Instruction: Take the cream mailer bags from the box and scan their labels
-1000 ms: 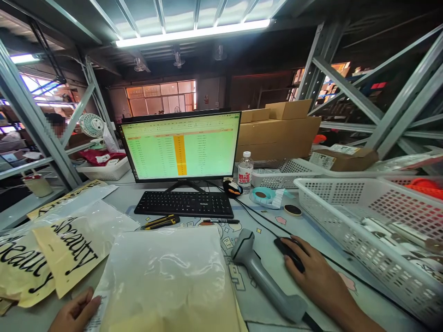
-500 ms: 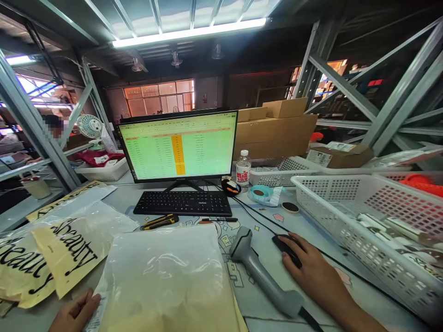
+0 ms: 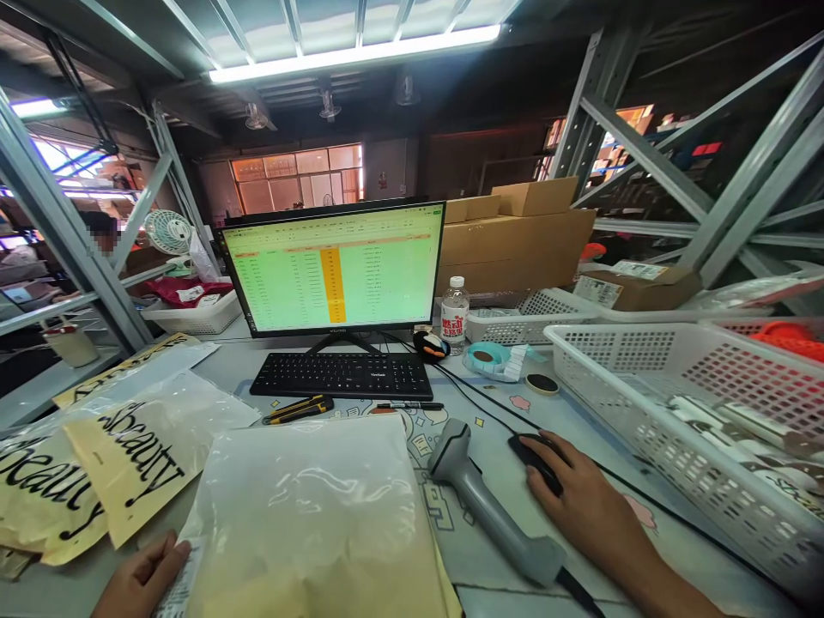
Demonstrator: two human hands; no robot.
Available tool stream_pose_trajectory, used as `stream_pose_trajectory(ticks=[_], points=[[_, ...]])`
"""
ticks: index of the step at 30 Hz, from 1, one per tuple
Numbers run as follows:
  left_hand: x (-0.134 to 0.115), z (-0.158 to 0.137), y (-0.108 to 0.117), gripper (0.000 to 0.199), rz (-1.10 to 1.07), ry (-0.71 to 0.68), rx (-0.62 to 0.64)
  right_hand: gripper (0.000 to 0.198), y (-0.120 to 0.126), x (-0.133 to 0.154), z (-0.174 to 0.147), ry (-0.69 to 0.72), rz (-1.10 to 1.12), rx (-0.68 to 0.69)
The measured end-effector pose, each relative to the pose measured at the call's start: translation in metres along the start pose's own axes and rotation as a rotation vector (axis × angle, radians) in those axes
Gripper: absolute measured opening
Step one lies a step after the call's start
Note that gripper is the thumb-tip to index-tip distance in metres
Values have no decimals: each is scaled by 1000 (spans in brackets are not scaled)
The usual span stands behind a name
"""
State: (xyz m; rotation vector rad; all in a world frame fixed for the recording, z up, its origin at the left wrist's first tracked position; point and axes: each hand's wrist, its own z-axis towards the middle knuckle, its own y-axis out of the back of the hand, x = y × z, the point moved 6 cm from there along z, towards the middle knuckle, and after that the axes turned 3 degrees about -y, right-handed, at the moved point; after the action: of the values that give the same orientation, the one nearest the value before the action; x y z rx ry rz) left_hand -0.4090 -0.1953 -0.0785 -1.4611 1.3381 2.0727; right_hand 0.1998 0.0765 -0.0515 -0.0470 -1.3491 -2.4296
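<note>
My right hand (image 3: 572, 485) rests over a black computer mouse (image 3: 537, 462), its fingers wrapped around it. At the lower left, my left hand (image 3: 145, 577) pinches the labelled edge of a cream-and-clear plastic bag (image 3: 315, 506), which lies flat in front of me. Between the bag and the mouse lies a grey barcode scanner (image 3: 486, 506), untouched. A black keyboard (image 3: 341, 376) sits behind the bag, below a monitor (image 3: 335, 270) showing a spreadsheet with an orange column.
Several printed bags (image 3: 129, 463) lie at left. A utility knife (image 3: 297, 409) and black pen (image 3: 408, 406) lie before the keyboard. A water bottle (image 3: 454, 313) and tape roll (image 3: 487, 357) stand behind the scanner. A white basket (image 3: 598, 412) holding packaged items borders the right side.
The spreadsheet rows on the monitor look shifted. The camera view has moved very slightly; both hands stay in place on the mouse and the bag.
</note>
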Motion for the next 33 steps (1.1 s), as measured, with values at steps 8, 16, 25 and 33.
stream_pose_trajectory(ticks=[8,16,25,33], points=[[27,5,-1,72,-83,93,18,52,4,3,1,7,3,-6],[29,5,2,60,-97,119,24,54,7,6,2,-16,-6,17],[26,2,-2,74,-58,96,18,54,4,4,2,-16,0,14],[14,2,-3,77,-18,20,26,52,1,2,2,2,13,-6]])
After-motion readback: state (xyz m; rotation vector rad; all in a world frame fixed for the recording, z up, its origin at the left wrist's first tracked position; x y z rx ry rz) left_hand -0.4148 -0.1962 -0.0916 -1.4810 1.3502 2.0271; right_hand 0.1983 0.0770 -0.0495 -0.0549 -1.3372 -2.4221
